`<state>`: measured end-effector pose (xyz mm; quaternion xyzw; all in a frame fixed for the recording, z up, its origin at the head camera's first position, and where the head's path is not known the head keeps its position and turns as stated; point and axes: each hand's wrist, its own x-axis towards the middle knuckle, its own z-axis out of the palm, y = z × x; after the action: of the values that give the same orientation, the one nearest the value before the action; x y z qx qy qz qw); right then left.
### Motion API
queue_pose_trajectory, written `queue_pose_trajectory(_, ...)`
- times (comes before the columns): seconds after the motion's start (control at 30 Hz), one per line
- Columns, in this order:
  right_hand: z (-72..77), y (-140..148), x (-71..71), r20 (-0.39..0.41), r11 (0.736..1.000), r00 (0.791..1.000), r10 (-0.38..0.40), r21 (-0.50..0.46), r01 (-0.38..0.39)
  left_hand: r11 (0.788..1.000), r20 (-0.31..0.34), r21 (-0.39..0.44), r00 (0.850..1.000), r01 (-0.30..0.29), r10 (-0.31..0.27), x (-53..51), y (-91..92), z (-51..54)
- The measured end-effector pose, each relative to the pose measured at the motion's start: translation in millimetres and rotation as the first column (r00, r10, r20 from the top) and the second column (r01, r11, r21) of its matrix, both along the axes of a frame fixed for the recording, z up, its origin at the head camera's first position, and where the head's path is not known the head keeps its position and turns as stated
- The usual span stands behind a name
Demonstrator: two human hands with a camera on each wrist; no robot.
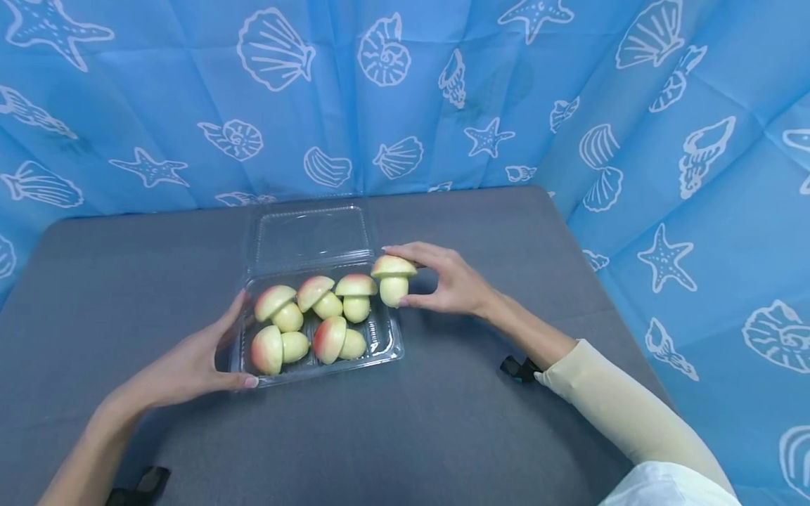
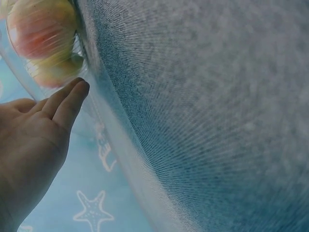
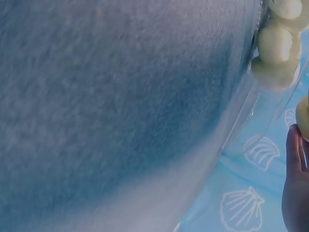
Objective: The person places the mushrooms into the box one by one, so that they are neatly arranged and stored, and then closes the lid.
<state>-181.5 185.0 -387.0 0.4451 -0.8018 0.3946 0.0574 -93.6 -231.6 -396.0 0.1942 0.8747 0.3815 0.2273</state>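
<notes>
My right hand [image 1: 446, 281] pinches a pale yellow mushroom-shaped piece [image 1: 394, 289], thumb low on its stem and fingers by its cap, at the right edge of a clear plastic container [image 1: 382, 351]. Its cap is up. In the right wrist view, the fingertips of the right hand [image 3: 297, 188] touch the held piece [image 3: 302, 118]. Several like pieces with red-tinged caps, such as one at the front left [image 1: 268, 349], lie tilted in the container. My left hand [image 1: 190, 362] spans the container's left side, fingers fairly straight, thumb at the front corner.
The container's clear lid [image 1: 313, 232] lies folded back behind it on the grey tabletop [image 1: 443, 422]. A blue curtain [image 1: 430, 105] with white shells and starfish hangs along the back and right edges. Dark straps [image 1: 520, 369] are at both wrists.
</notes>
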Motion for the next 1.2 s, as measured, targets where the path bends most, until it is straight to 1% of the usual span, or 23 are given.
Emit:
queue_pose_trajectory(0.37,0.7,-11,8.1,-0.006,0.998,0.998,0.062,0.010,-0.062,1.000,-0.003,0.003,1.000,-0.005,0.005,0.1,-0.4,-0.9)
queue_pose_trajectory(0.53,-2.1,-15,13.3,0.002,0.996,0.996,0.084,0.021,-0.084,1.000,0.000,0.007,1.000,-0.002,0.002,0.2,-0.4,-0.9)
queue_pose_trajectory(0.77,-8.1,-21,19.5,-0.029,0.996,0.996,0.081,0.040,-0.080,1.000,-0.015,0.020,1.000,0.008,-0.007,0.8,-0.4,-0.3)
queue_pose_trajectory(1.07,-10.0,-26,26.2,-0.044,0.994,0.994,0.098,0.060,-0.095,1.000,0.002,0.022,1.000,0.006,-0.006,0.6,-0.7,-0.5)
queue_pose_trajectory(1.2,-11.3,-28,28.9,-0.057,0.992,0.993,0.100,0.080,-0.096,1.000,-0.013,0.013,1.000,0.004,-0.004,0.9,-0.5,-0.4)
